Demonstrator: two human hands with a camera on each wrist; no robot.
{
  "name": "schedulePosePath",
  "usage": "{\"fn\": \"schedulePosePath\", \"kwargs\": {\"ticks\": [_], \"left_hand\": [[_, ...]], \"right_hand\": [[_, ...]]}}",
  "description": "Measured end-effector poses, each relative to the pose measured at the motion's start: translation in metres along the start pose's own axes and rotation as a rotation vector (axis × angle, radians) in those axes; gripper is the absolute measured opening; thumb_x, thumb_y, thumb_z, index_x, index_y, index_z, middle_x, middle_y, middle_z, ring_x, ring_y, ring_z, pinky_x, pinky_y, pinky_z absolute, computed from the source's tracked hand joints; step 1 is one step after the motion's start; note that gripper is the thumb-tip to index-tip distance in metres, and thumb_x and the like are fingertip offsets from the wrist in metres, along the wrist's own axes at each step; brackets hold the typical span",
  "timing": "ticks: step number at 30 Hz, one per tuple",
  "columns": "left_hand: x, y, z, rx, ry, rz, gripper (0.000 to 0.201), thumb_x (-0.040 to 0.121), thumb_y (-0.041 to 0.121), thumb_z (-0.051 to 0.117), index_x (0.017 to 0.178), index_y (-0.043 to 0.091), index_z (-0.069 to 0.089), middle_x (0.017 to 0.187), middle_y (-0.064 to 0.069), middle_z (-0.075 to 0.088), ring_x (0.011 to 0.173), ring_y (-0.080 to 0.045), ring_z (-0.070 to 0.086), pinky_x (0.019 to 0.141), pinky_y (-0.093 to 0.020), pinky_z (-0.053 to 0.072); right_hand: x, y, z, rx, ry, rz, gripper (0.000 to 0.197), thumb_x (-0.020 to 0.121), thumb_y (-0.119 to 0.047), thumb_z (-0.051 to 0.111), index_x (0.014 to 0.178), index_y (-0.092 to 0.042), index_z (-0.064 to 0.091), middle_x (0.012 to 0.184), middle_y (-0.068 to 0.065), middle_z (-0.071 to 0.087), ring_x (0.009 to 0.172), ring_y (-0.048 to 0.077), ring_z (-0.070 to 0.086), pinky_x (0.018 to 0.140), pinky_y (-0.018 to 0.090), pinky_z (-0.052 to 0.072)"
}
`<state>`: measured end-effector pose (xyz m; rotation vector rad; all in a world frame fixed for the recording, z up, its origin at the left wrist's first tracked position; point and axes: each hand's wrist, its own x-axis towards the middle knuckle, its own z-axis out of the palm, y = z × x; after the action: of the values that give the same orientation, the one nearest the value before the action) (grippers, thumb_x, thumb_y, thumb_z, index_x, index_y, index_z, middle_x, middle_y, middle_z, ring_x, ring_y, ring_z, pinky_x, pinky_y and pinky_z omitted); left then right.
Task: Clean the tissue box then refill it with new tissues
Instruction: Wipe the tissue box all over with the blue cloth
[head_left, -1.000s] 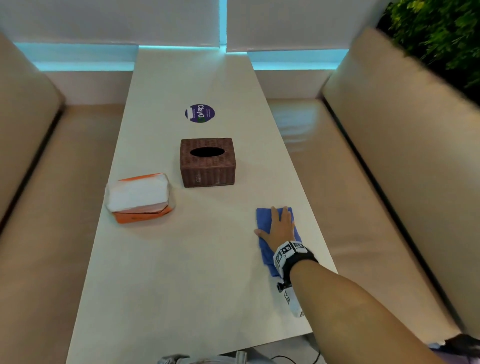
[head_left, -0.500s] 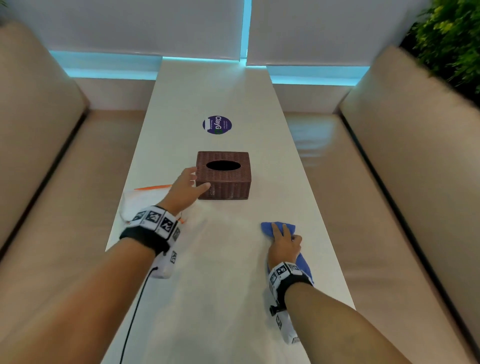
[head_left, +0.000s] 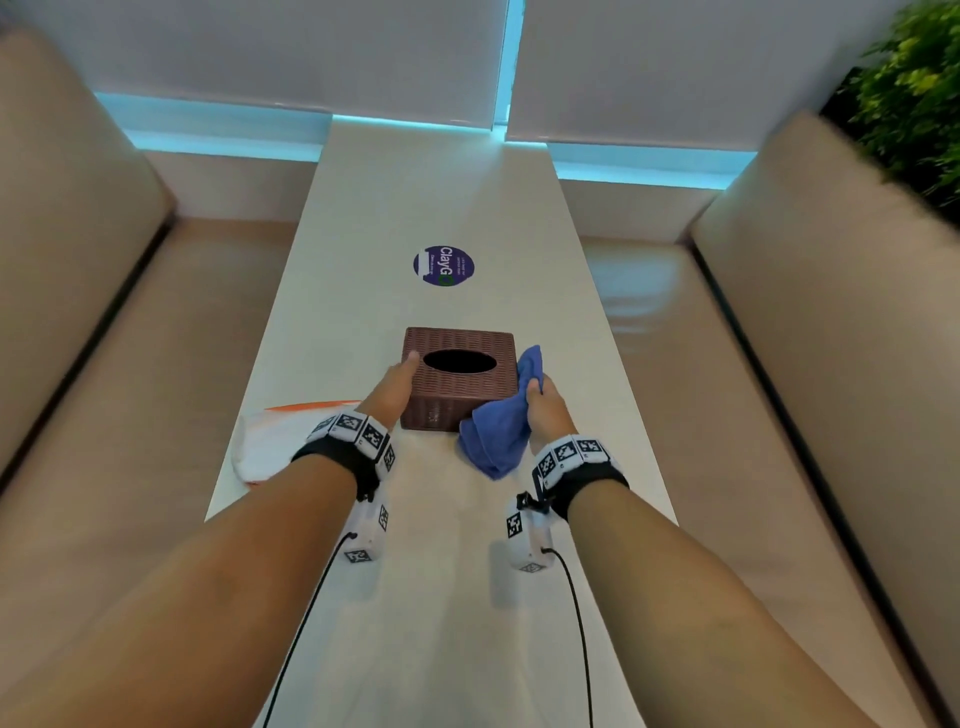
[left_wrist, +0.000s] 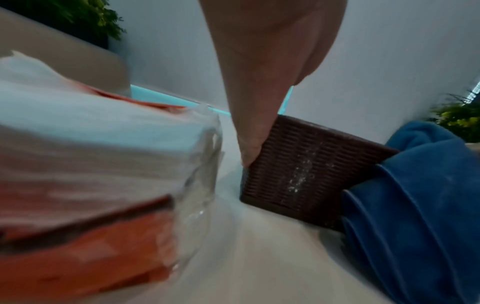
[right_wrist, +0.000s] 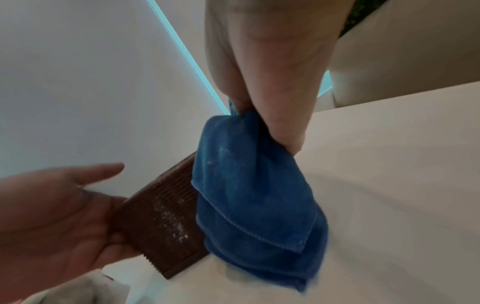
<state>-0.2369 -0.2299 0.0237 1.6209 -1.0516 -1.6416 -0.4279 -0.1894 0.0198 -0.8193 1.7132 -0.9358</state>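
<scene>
A brown woven tissue box (head_left: 460, 384) with an empty oval slot stands mid-table. White dusty specks show on its near face (left_wrist: 298, 176). My left hand (head_left: 401, 376) rests flat against the box's left side, fingers straight and thumb at the top edge; the palm shows in the right wrist view (right_wrist: 54, 216). My right hand (head_left: 540, 400) grips a bunched blue cloth (head_left: 498, 431) that hangs against the box's right front corner (right_wrist: 246, 195). A tissue pack (head_left: 270, 441), white in clear wrap with orange, lies left of the box, partly hidden by my left wrist (left_wrist: 91, 164).
A round purple sticker (head_left: 443, 265) lies on the long white table (head_left: 441, 597) beyond the box. Beige padded benches (head_left: 779, 389) run along both sides, and a green plant (head_left: 914, 93) stands at the far right. Cables trail from both wrist cameras.
My right hand has lifted the blue cloth off the table and brought it to the box's right side. My left hand slid from the box's front corner along its left side.
</scene>
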Motion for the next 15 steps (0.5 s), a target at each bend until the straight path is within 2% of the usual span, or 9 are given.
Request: {"fn": "schedulePosePath", "kwargs": {"ticks": [2,3,4,6,7,9,11,13,15], "left_hand": [[-0.010,0.005,0.001,0.006,-0.080,0.047,0.026,0.090,0.014,0.052,0.115,0.007,0.055,0.108,-0.010,0.063,0.096,-0.020,0.060,0.076,-0.015,0.052],[-0.013,0.003,0.000,0.055,-0.126,0.080,0.029,0.077,0.007,0.061,0.106,0.009,0.055,0.099,-0.007,0.061,0.091,-0.019,0.058,0.068,-0.015,0.051],[-0.018,0.003,-0.002,0.133,-0.166,0.119,0.039,0.067,0.003,0.065,0.103,0.010,0.053,0.098,-0.005,0.058,0.093,-0.019,0.056,0.068,-0.018,0.050],[-0.022,-0.004,-0.006,0.305,-0.180,0.190,0.063,0.065,-0.001,0.076,0.119,0.005,0.044,0.116,-0.008,0.049,0.108,-0.022,0.051,0.079,-0.025,0.044],[-0.024,-0.009,-0.008,0.397,-0.167,0.265,0.073,0.066,0.006,0.080,0.126,0.001,0.037,0.126,-0.012,0.041,0.116,-0.023,0.047,0.086,-0.026,0.040],[-0.027,-0.016,-0.008,0.511,-0.171,0.446,0.091,0.058,0.038,0.079,0.128,-0.001,0.034,0.136,-0.017,0.029,0.128,-0.021,0.033,0.099,-0.023,0.029],[-0.030,-0.017,-0.005,0.541,-0.194,0.535,0.094,0.054,0.046,0.074,0.125,0.000,0.034,0.147,-0.018,0.017,0.138,-0.016,0.015,0.107,-0.021,0.018],[-0.032,-0.015,-0.004,0.480,-0.228,0.552,0.082,0.060,0.034,0.077,0.122,0.003,0.032,0.153,-0.017,0.011,0.138,-0.011,0.015,0.108,-0.014,0.021],[-0.033,-0.012,-0.003,0.359,-0.247,0.564,0.083,0.057,0.036,0.080,0.117,0.009,0.030,0.147,-0.015,0.024,0.129,-0.013,0.031,0.105,-0.012,0.035]], "right_hand": [[0.012,0.011,-0.003,0.067,-0.010,0.027,0.043,0.103,-0.027,0.028,0.142,-0.010,0.035,0.147,0.010,0.039,0.133,0.029,0.040,0.115,0.046,0.031],[0.020,0.018,-0.007,0.105,-0.007,0.038,0.043,0.102,-0.029,0.029,0.141,-0.012,0.036,0.147,0.012,0.039,0.133,0.029,0.041,0.115,0.047,0.031],[0.026,0.024,-0.012,0.144,-0.002,0.048,0.043,0.101,-0.030,0.030,0.141,-0.014,0.036,0.148,0.014,0.040,0.132,0.031,0.041,0.114,0.048,0.032],[0.019,0.019,-0.024,0.244,0.024,0.080,0.043,0.101,-0.030,0.031,0.142,-0.018,0.035,0.147,0.012,0.040,0.132,0.032,0.042,0.114,0.049,0.033],[0.016,0.015,-0.029,0.289,0.049,0.105,0.042,0.102,-0.029,0.030,0.143,-0.018,0.034,0.146,0.010,0.042,0.132,0.031,0.043,0.113,0.049,0.034],[0.007,0.006,-0.038,0.343,0.076,0.139,0.041,0.103,-0.027,0.030,0.142,-0.018,0.037,0.142,0.011,0.045,0.131,0.031,0.045,0.111,0.047,0.037],[0.004,0.002,-0.045,0.375,0.078,0.143,0.040,0.103,-0.027,0.030,0.141,-0.018,0.038,0.143,0.011,0.046,0.129,0.031,0.047,0.108,0.044,0.040],[-0.001,-0.001,-0.050,0.394,0.076,0.148,0.041,0.103,-0.027,0.031,0.142,-0.016,0.038,0.144,0.013,0.046,0.129,0.031,0.047,0.105,0.041,0.042],[-0.005,-0.002,-0.053,0.416,0.075,0.155,0.042,0.103,-0.026,0.031,0.143,-0.015,0.038,0.144,0.013,0.046,0.129,0.031,0.047,0.099,0.039,0.043]]}}
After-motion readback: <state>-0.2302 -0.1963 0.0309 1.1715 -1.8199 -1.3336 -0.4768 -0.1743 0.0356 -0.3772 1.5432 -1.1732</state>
